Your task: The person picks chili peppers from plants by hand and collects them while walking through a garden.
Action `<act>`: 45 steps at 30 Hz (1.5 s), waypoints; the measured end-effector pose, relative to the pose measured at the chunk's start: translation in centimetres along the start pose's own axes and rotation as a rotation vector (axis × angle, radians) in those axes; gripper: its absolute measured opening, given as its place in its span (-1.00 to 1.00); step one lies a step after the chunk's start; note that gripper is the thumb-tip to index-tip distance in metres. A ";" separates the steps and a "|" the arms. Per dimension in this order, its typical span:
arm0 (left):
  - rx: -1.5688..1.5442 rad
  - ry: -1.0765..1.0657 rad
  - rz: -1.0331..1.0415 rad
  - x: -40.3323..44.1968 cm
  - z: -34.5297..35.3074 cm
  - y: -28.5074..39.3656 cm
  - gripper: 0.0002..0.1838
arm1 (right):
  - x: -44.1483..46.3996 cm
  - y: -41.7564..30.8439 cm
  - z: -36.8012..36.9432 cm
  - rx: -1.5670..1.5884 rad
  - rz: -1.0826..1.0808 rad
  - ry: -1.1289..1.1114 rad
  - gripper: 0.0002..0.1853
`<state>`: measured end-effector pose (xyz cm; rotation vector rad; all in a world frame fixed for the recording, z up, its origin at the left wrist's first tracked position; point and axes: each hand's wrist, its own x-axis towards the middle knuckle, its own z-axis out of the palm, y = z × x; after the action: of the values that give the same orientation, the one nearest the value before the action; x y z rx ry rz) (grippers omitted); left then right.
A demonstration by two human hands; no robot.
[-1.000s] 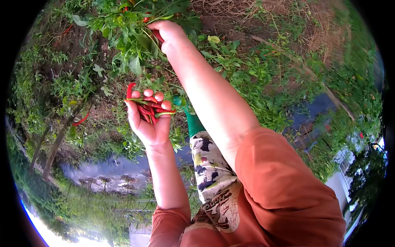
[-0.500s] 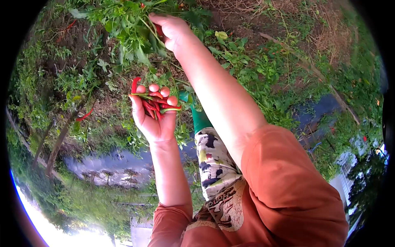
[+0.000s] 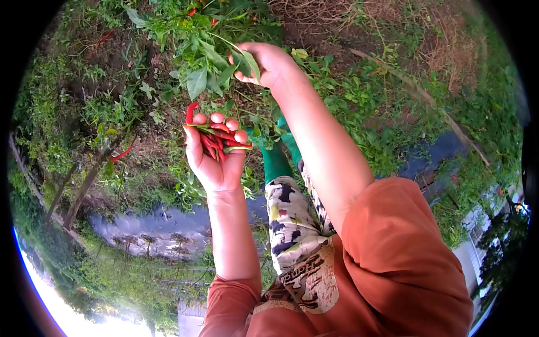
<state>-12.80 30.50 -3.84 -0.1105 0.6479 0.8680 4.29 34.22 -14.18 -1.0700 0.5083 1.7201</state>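
My left hand [image 3: 216, 163] is palm up at the centre left, its fingers curled round several red chillies [image 3: 216, 140], some with green stems. One chilli sticks up past the fingertips. Higher and to the right, my right hand [image 3: 264, 64] is beside a leafy chilli plant [image 3: 205, 50], fingers curled inward. A broad green leaf [image 3: 246, 60] crosses in front of its palm and hides what the fingers hold, if anything. Small red chillies [image 3: 192, 12] show among the leaves at the top.
Green boots [image 3: 275, 160] stand below the hands among low plants. Dark ground sheeting [image 3: 151, 224] runs across the lower left. A long stick [image 3: 415, 87] lies at the right, and dry stalks [image 3: 314, 14] cover soil at the top. Another red chilli [image 3: 121, 154] is at the left.
My right hand has moved down and right, away from the plant's inner foliage. My left hand, still holding the chillies, has shifted slightly right in view. Both boots now show.
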 end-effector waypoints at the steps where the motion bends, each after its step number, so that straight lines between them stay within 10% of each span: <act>1: -0.001 -0.002 -0.009 -0.1 0.1 0.0 -0.73 | -0.4 0.3 -0.9 0.033 0.015 -0.044 -0.86; 25: -0.025 0.037 0.003 -4.0 -0.5 -0.9 -0.72 | -15.8 1.0 -4.8 -0.153 -0.246 -0.344 -0.44; 32: -0.040 0.015 -0.029 -4.2 -0.5 -1.3 -0.72 | -15.6 1.6 -6.3 -0.490 -0.272 0.060 -0.30; 34: -0.041 0.012 -0.024 -4.3 -0.6 -1.3 -0.72 | -14.8 2.2 -8.4 -1.335 -0.462 0.496 -0.33; 37: -0.037 0.021 -0.018 -4.4 -1.1 -1.2 -0.70 | -17.1 1.9 -7.6 -1.187 -0.591 0.533 -0.37; 41: 0.013 0.044 -0.054 -4.6 -1.4 -2.2 -0.69 | -20.1 3.4 -2.2 -0.742 -0.737 0.092 -0.48; 45: 0.052 0.182 -0.044 -4.3 0.0 -3.5 -0.66 | -20.5 5.8 2.3 -0.936 -0.786 -0.208 -0.56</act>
<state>-12.29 25.32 -1.97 -0.1579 0.8350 0.8042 0.22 22.74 3.47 -1.4255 -0.8553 1.2829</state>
